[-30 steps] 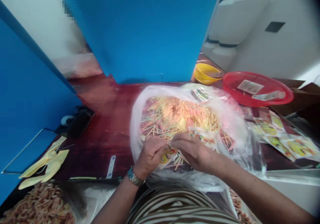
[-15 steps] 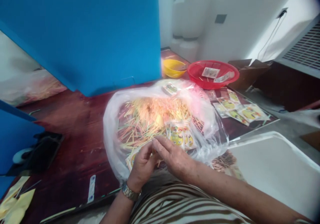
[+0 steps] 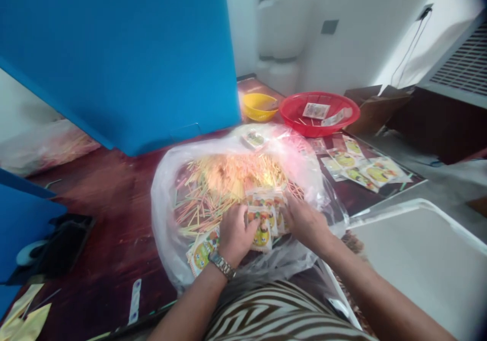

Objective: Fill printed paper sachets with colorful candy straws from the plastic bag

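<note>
My left hand point(image 3: 236, 234), with a metal watch on the wrist, is closed on a small printed packet point(image 3: 262, 234), its thumb across the front. To the right, my right hand point(image 3: 306, 222) grips the side of the neighbouring printed packets point(image 3: 268, 196), its fingertips partly hidden. Both hands are over a spread-out clear plastic bag point(image 3: 162, 199), in which lies a heap of thin pastel sticks point(image 3: 205, 194). Beside my left wrist lies another printed packet point(image 3: 201, 253), partly covered by the hand. One more packet point(image 3: 254, 139) rests on the bag's far edge.
A red basin point(image 3: 319, 123) with packets inside stands at the back right, beside a yellow basket point(image 3: 258, 108). More printed packets point(image 3: 369, 168) lie at the table's right. A white tray point(image 3: 418, 260) is at my right; a blue panel point(image 3: 125, 67) rises at the back left.
My hands were together at the bag's near edge; now they are apart and further forward. The left has moved right onto a packet, the right onto the packets beside it.
</note>
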Demonstrator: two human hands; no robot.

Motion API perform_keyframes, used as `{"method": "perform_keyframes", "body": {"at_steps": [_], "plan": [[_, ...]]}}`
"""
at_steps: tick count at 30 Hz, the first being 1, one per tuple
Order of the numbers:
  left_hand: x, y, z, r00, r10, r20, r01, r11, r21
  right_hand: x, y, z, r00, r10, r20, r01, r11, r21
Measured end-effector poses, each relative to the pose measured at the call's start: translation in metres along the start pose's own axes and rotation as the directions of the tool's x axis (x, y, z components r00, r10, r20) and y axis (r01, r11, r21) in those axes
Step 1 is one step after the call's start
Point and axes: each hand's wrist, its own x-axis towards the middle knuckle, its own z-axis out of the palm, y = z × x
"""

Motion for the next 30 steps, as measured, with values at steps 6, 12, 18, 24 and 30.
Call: {"method": "perform_keyframes", "body": {"at_steps": [6,12,18,24,30], "plan": [[-0.005,0.004,0.001,0.999,-0.016,0.03,0.011,0.984,0.179,0.011,0.01,0.003,0.989,0.012,0.147,-0.071,0.911,0.406],[-0.006,0.012,0.002,0.996,-0.055,0.076,0.037,0.973,0.226,0.018,0.013,0.001,0.982,-0.011,0.187,-0.091,0.842,0.532],[-0.002,0.009,0.002,0.992,-0.024,0.124,0.009,0.992,0.122,0.018,0.011,0.006,0.966,0.005,0.258,-0.124,0.885,0.448],[-0.024,-0.012,0.007,0.944,0.331,0.014,-0.329,0.941,-0.075,-0.027,0.009,0.005,0.98,-0.16,-0.116,0.196,0.869,0.454],[-0.03,-0.022,0.001,0.968,0.213,0.132,-0.148,0.91,-0.388,-0.054,-0.01,-0.004,0.963,-0.26,0.072,0.091,0.565,0.82]]}}
